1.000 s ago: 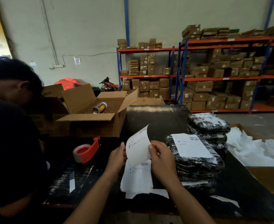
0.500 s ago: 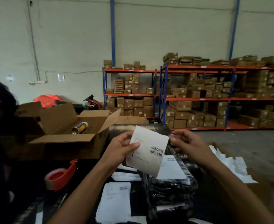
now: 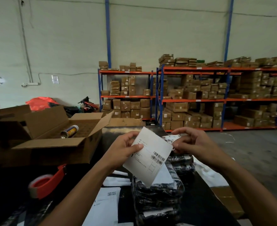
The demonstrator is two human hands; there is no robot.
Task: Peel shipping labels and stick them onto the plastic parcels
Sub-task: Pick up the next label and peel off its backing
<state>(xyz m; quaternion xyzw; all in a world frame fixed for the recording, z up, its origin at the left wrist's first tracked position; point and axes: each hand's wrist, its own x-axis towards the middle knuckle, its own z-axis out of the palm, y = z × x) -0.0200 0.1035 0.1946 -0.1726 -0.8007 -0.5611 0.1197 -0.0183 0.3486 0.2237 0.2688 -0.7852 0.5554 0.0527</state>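
left hand point(image 3: 126, 150) pinches shipping label point(image 3: 148, 156) upper-left | right hand point(image 3: 194, 141) grip picking its right corner | parcel stack point(image 3: 157, 193) directly beneath

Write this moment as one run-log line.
left hand: pinches shipping label | right hand: fingers at label's right corner | parcel stack: below label | stage: peeling, not stuck
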